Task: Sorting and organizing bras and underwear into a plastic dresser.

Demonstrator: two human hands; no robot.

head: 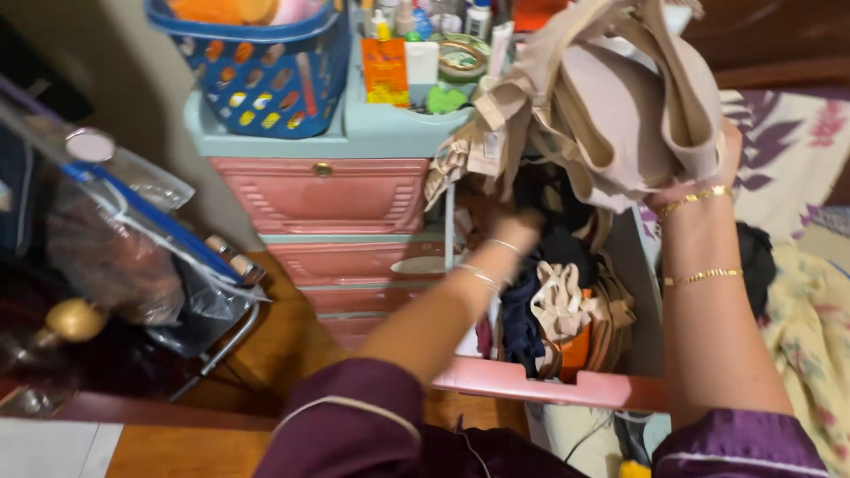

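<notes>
Right hand (708,177) clamped on soft beige garments (611,97); left hand (513,226) blurred, grip unclear, in pink plastic drawer (549,385)

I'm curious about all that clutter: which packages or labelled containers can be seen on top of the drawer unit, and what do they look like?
Orange carton: flat, upright, beside the blue basket.
White box: plain, just right of the carton.
Round tin: green and gold, behind a green item.
Small bottles: white, at the back, too blurred to describe.
</notes>
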